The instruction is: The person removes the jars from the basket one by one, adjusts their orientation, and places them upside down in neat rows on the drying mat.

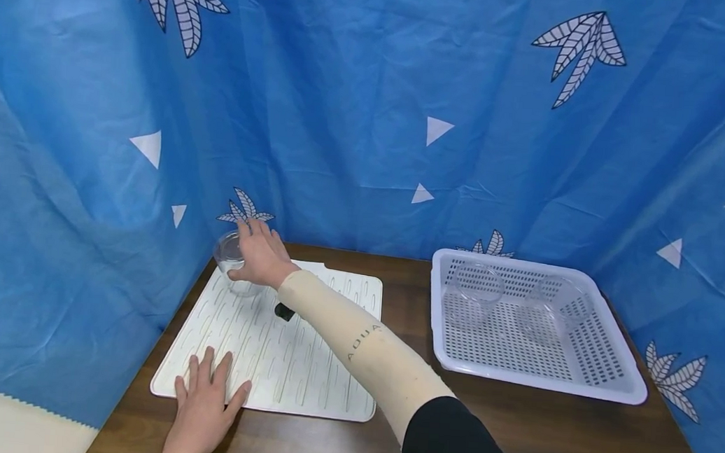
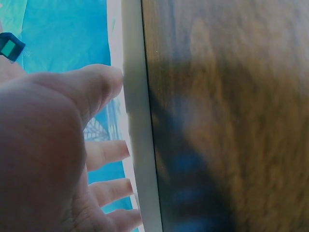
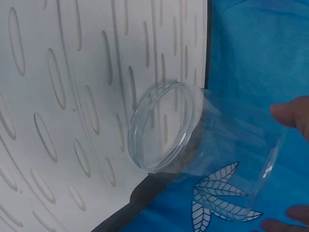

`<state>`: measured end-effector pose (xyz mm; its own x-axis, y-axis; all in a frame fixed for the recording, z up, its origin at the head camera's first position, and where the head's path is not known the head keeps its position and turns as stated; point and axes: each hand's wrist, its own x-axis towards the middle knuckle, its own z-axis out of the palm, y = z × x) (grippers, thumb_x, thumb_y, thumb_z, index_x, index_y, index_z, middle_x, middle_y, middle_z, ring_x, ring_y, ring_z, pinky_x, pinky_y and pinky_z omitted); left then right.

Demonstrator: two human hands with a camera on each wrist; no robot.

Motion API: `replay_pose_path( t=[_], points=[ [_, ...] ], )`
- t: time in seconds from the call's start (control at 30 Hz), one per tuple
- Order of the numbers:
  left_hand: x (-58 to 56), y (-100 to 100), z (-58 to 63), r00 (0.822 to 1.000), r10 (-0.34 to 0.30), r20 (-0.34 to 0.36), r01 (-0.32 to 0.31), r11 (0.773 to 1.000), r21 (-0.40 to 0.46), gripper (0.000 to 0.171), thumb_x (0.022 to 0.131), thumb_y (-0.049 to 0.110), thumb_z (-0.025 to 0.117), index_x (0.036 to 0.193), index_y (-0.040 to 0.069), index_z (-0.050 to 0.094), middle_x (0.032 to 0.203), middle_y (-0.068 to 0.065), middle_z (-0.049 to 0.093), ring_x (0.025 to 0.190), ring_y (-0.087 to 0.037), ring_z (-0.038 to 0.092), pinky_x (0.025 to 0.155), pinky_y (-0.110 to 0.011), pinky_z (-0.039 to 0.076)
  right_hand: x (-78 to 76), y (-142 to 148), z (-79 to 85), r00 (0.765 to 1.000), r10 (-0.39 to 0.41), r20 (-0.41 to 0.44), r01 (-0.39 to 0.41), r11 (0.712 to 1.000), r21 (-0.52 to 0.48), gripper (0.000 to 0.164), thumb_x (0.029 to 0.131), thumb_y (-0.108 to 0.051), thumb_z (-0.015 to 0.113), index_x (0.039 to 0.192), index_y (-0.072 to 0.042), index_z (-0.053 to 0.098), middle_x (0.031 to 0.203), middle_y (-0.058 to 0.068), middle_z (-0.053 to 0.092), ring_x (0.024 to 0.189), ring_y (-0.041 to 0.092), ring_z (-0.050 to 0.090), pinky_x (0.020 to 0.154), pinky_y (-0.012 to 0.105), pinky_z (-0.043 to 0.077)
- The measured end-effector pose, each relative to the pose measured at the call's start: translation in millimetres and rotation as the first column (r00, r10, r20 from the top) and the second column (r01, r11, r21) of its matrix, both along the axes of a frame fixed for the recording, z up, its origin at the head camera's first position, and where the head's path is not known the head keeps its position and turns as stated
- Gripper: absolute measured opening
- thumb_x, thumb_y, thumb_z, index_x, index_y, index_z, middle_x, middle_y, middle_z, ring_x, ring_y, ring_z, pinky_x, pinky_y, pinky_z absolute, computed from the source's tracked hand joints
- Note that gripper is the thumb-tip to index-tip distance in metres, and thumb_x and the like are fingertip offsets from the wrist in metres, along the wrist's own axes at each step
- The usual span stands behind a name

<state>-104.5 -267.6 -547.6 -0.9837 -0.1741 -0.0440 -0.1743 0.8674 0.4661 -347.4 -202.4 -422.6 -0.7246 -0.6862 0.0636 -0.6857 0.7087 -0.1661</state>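
Note:
A clear cup (image 1: 229, 252) stands at the far left corner of the white ridged drying mat (image 1: 302, 363). My right hand (image 1: 262, 251) is spread at the cup's upper end, thumb on the near side and fingers on the far side. In the right wrist view, the thumb (image 3: 294, 115) and fingertips flank the upper rim of the cup (image 3: 166, 125), with a gap beside the thumb. My left hand (image 1: 203, 401) rests with spread, straight fingers on the mat's front left edge. Its thumb (image 2: 99, 84) lies at the mat's edge in the left wrist view.
Right of the mat, a white perforated basket (image 1: 534, 386) holds two clear cups, one on the left (image 1: 478, 284) and one on the right (image 1: 562, 300). Both mat and basket lie on a dark wooden table (image 1: 408, 293). Blue patterned curtain (image 1: 370, 115) hangs behind and at both sides.

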Motion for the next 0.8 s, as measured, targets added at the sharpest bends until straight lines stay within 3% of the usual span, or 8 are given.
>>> replay_pose_path(
  t=[0.4,0.57,0.8],
  points=[
    [-1.9,-2,-3.7,1.000,-0.013,0.006,0.013,1.000,0.015,0.076,0.111,0.037,0.065,0.156,-0.019,0.039,0.163,-0.052,0.012,0.151,-0.076,-0.001,0.110,-0.093,0.000,28.6,38,32.8,0.995,0.040,-0.094,-0.048,0.995,-0.082,0.108,0.096,-0.056,0.080,0.172,-0.002,0.024,0.174,0.013,0.034,0.162,0.027,0.030,0.130,0.037,0.029],
    [-1.5,-3,-6.8,1.000,-0.020,0.016,0.019,0.999,0.030,0.078,0.112,0.040,0.063,0.156,-0.019,0.038,0.163,-0.053,0.011,0.151,-0.076,-0.002,0.110,-0.093,0.000,42.9,67,50.0,0.993,0.065,-0.095,-0.080,0.983,-0.163,0.104,0.096,-0.051,0.082,0.170,-0.001,0.029,0.172,0.014,0.038,0.160,0.028,0.034,0.127,0.036,0.036],
    [-5.2,-8,-6.2,0.999,-0.035,0.012,0.035,0.999,0.024,0.079,0.113,0.041,0.062,0.156,-0.020,0.036,0.163,-0.053,0.009,0.151,-0.076,-0.004,0.109,-0.093,-0.001,60.4,118,72.3,0.998,0.066,0.000,-0.061,0.920,-0.386,0.102,0.095,-0.041,0.087,0.171,-0.004,0.029,0.172,0.014,0.037,0.159,0.028,0.035,0.126,0.039,0.037]
  ],
)
